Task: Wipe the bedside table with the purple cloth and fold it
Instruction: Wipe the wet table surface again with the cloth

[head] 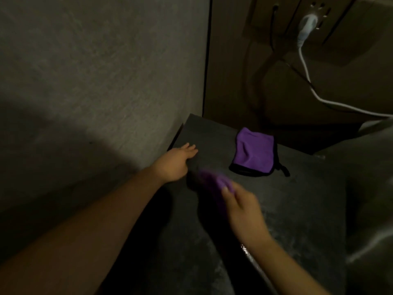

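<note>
A dark grey bedside table (297, 205) fills the middle and lower right. My right hand (242, 209) is blurred with motion and grips a purple cloth (210, 182) pressed on the tabletop near its left side. My left hand (176, 162) lies flat and open on the table's left edge, next to the wall. A second purple cloth with a black hem (254, 154) lies folded at the back of the table, apart from both hands.
A grey textured wall (95, 81) stands close on the left. Behind the table a white plug (307, 23) sits in a wall socket, and its white cable (340, 105) runs down to the right. Pale bedding (370, 188) borders the table's right side.
</note>
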### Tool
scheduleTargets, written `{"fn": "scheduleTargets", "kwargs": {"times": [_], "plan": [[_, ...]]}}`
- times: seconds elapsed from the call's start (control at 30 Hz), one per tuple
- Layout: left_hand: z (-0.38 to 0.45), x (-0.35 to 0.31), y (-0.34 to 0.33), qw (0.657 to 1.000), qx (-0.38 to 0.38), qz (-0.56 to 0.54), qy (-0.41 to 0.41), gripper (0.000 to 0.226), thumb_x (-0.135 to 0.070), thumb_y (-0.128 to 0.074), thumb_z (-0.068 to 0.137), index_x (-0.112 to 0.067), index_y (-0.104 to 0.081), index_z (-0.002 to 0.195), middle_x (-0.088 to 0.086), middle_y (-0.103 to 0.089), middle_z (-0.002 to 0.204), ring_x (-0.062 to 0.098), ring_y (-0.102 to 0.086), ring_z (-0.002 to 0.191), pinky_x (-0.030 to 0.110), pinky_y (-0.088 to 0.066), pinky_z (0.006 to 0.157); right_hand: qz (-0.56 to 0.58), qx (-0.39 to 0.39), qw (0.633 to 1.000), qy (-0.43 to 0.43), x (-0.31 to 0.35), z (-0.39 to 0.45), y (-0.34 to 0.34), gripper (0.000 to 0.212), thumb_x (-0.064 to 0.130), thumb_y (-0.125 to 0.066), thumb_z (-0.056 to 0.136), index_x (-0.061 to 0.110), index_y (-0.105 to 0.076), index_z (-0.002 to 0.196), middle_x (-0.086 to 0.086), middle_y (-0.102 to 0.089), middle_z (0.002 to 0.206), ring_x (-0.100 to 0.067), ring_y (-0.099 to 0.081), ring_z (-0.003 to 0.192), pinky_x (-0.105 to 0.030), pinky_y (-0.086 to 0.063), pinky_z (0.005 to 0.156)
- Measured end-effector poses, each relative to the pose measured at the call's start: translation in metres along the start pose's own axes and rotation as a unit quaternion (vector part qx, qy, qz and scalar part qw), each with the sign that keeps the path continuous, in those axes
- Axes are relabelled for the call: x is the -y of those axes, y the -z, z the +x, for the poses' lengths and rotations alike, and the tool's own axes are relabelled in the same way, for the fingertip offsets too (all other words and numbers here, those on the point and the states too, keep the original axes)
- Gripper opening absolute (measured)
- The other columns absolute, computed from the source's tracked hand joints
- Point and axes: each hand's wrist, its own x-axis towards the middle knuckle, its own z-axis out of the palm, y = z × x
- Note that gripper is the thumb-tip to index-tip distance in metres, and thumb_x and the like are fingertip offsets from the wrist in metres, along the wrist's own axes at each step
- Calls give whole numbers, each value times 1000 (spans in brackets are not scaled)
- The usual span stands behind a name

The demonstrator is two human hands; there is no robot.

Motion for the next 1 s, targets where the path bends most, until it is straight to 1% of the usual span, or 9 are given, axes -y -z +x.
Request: {"fn": "scheduleTargets", "kwargs": {"times": [0.03,0.1,0.2,0.27,0.33,0.37,0.7,0.87,1.0], "plan": [[5,-1,1,1000,-3,-9,-2,62,8,-38,84,-10,-28,142,5,-20,155,16,-14,145,26,-10,118,-39,-2,999,23,6,13,4,25,13,-47,92,26,-61,109,19,-64,103,13,-56,93,-1,-36,79],[11,-3,0,1000,-4,-10,-3,55,4,-42,87,-9,-33,140,11,-28,152,19,-22,143,25,-17,117,-144,31,987,64,4,34,2,34,7,-48,91,10,-52,125,-3,-58,124,-8,-52,113,-6,-30,92],[14,-3,-2,1000,13,-4,-12,48,1,-45,88,-4,-40,136,13,-27,152,21,-19,143,24,-15,115,-272,139,950,62,-26,49,-24,49,4,-45,91,3,-30,137,-17,-29,146,-26,-27,135,-23,-16,109],[13,-4,-4,999,22,11,-20,54,8,-38,86,-5,-35,138,8,-18,155,18,-12,145,24,-11,116,-329,152,929,72,-42,50,-44,50,1,-46,84,-4,-36,133,-27,-33,141,-39,-27,133,-41,-20,110],[14,-4,-3,999,25,33,-27,59,9,-36,84,-6,-29,141,6,-14,156,17,-9,145,24,-11,116,-337,119,932,64,-54,46,-61,50,-2,-54,70,-9,-51,120,-32,-50,126,-50,-41,119,-59,-31,98],[14,-4,-3,998,27,40,-26,60,9,-37,84,-7,-28,141,7,-13,156,18,-8,145,24,-10,116,-333,95,936,67,-57,44,-68,51,-2,-57,66,-9,-54,116,-32,-53,122,-51,-45,116,-62,-34,93],[-3,-9,-8,985,92,141,-31,66,-2,-43,88,-9,-11,146,8,0,158,20,-1,146,30,-12,117,-322,98,937,96,-58,13,-93,59,3,-53,64,-1,-52,122,-20,-51,130,-40,-45,121,-54,-38,98],[-14,-11,-11,981,101,160,-27,72,0,-44,85,-8,-7,146,10,2,158,20,-1,146,31,-16,117,-369,134,916,85,-51,-21,-103,60,20,-35,64,5,-57,119,-13,-59,124,-30,-54,115,-47,-43,91],[-25,-14,-17,975,88,201,-36,70,-2,-42,86,-4,-6,146,14,2,157,24,-2,146,32,-14,117,-389,153,904,92,-47,-44,-108,64,25,-34,61,10,-57,120,-7,-58,126,-22,-53,117,-39,-43,94]]}}
